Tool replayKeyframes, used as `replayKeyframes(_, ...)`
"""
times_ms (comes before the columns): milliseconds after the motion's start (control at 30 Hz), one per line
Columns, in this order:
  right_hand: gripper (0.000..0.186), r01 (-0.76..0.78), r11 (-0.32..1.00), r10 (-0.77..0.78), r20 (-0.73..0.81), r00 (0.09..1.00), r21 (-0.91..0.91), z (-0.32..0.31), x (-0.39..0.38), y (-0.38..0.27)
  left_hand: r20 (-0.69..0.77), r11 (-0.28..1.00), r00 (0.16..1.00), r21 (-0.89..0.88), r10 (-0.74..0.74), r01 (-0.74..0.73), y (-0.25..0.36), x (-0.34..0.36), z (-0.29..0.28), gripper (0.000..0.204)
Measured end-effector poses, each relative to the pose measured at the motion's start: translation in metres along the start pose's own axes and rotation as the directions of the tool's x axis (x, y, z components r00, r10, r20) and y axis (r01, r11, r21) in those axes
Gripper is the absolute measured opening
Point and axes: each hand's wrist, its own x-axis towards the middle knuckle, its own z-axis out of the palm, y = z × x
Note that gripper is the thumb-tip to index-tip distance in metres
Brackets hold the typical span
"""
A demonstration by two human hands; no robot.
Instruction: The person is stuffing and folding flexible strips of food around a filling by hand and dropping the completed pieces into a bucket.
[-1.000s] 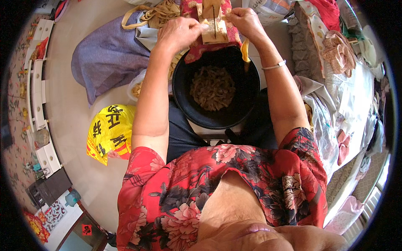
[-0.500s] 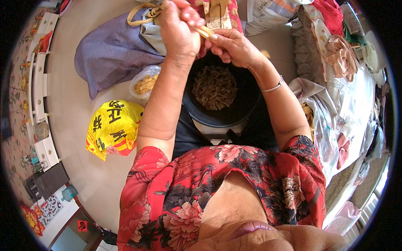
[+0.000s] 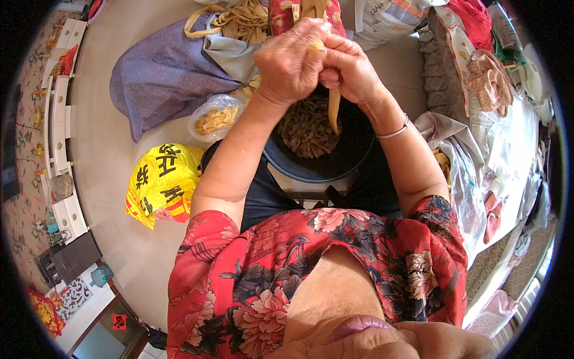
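Observation:
My left hand (image 3: 291, 64) and my right hand (image 3: 350, 70) meet above a black bowl (image 3: 353, 158) on my lap. Both pinch a thin tan strip (image 3: 333, 107) that hangs down from my fingers over the bowl. The bowl holds a heap of brownish curled strips (image 3: 306, 128). A silver bangle (image 3: 396, 130) sits on my right wrist. Past my hands lies a pile of pale tan strips (image 3: 245, 21) on a grey cloth.
A purple cloth bag (image 3: 161, 78) and a clear bag of yellowish pieces (image 3: 214, 118) lie on the floor to the left. A yellow plastic bag (image 3: 160, 182) is nearer me. A cluttered bed (image 3: 508, 137) runs along the right. White cabinets (image 3: 57, 119) line the far left.
Both hands have come together and nearer to me, over the bowl. A second ago they were apart at a wooden frame beyond it.

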Motion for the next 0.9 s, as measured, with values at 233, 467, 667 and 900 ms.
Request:
replayKeyframes(233, 0.016, 0.079, 0.602, -0.376, -0.194, 0.906, -0.795, 0.014, 0.002, 0.006, 0.282, 0.583, 0.703, -0.405, -0.653, 0.704, 0.028, -0.011, 0.010, 0.030)
replayKeyframes(467, 0.031, -0.121, 0.990, 0.110, -0.131, 0.985, -0.073, 0.001, 0.001, 0.002, 0.436, 0.726, 0.640, 0.045, -0.633, 0.687, 0.009, 0.005, -0.017, 0.015)
replayKeyframes(667, 0.027, -0.399, 0.825, 0.248, 0.378, 0.892, 0.400, -0.014, 0.001, 0.000, 0.319, 0.958, 0.933, -0.175, -0.165, 0.229, 0.010, 0.011, -0.022, 0.009)
replayKeyframes(900, 0.017, -0.212, 0.958, 0.180, -0.173, 0.968, -0.192, 0.002, 0.002, -0.013, 0.356, 0.854, 0.808, -0.047, -0.470, 0.518, 0.015, 0.006, -0.030, 0.007)
